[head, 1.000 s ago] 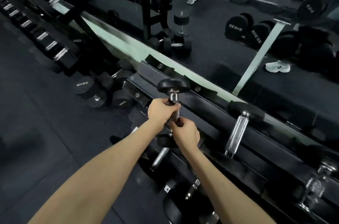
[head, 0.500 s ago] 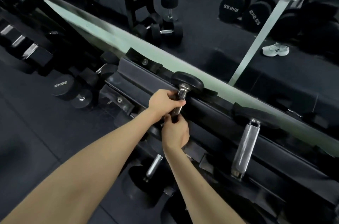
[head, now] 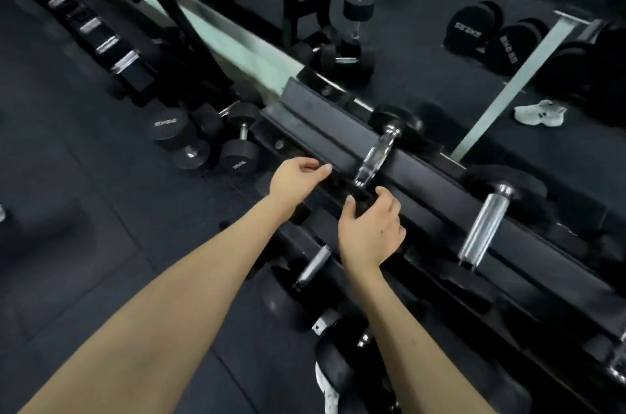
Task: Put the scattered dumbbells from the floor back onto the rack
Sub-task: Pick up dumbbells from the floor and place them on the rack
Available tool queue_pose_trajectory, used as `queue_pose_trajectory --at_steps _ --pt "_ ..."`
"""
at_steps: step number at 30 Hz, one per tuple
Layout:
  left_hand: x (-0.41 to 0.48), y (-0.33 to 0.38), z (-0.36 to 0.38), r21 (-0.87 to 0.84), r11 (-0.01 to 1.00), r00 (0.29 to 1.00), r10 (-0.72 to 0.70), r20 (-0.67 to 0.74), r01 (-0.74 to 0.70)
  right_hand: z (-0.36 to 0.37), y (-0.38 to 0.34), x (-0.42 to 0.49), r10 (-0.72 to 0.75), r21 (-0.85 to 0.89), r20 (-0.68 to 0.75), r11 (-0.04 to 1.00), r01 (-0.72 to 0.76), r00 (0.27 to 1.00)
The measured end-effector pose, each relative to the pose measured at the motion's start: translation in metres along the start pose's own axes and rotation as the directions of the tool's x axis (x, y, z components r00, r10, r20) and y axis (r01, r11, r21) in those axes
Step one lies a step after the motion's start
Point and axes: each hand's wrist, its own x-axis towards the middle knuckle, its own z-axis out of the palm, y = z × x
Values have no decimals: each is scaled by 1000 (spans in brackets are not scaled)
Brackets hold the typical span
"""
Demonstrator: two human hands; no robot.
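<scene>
Right hand [head: 369, 230] and left hand [head: 294, 181], both loosely spread and holding nothing, just short of the rack [head: 318, 122], where one dumbbell [head: 376, 152] lies across the top rails, long axis pointing away from the hands; beyond, floor dumbbells [head: 238, 156] lie leftward, nearer the left hand

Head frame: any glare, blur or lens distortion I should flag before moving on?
Head view: dim, so the floor dumbbells blend into the dark mat. Head view: glare streaks the chrome handle of the racked dumbbell. Head view: wide-angle stretch toward the edges; rack detail soft, no strong motion blur.
</scene>
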Motion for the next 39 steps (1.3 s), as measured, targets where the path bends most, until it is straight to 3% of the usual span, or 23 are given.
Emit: queue_pose_trajectory --at_steps 4,8,10,13,19,25,29,32,35,39 --pt "-74 -71 -51 -32 998 990 -61 -124 58 0 21 -94 -279 -94 1 956 278 960" --pt "-169 -163 -85 -90 987 977 -147 -153 135 5 66 -201 -411 -103 173 896 431 895" --pt "-217 -218 -95 -115 975 966 -206 -153 190 13 98 -252 -483 -85 274 849 521 832" --pt "-281 -308 -97 -162 930 928 -352 -121 331 31 156 -320 -600 -68 420 728 682 681" --pt "-382 -478 -64 -357 699 736 -676 -45 620 63 265 -404 -415 -91 781 663 743 466" --pt "-425 -602 -1 -560 355 456 -889 45 748 126 345 -439 -268 -111 897 634 765 352" --pt "-404 -677 48 -680 154 352 -922 163 717 196 401 -447 -195 -120 931 637 762 310" --pt "-374 -740 81 -798 -17 320 -910 262 602 258 441 -447 -164 -97 961 555 826 223" --pt "-349 -809 117 -859 -107 261 -928 268 500 321 478 -447 -165 -31 979 451 892 117" --pt "-318 -880 157 -862 -277 284 -863 417 424 403 522 -443 -131 45 991 340 939 0"
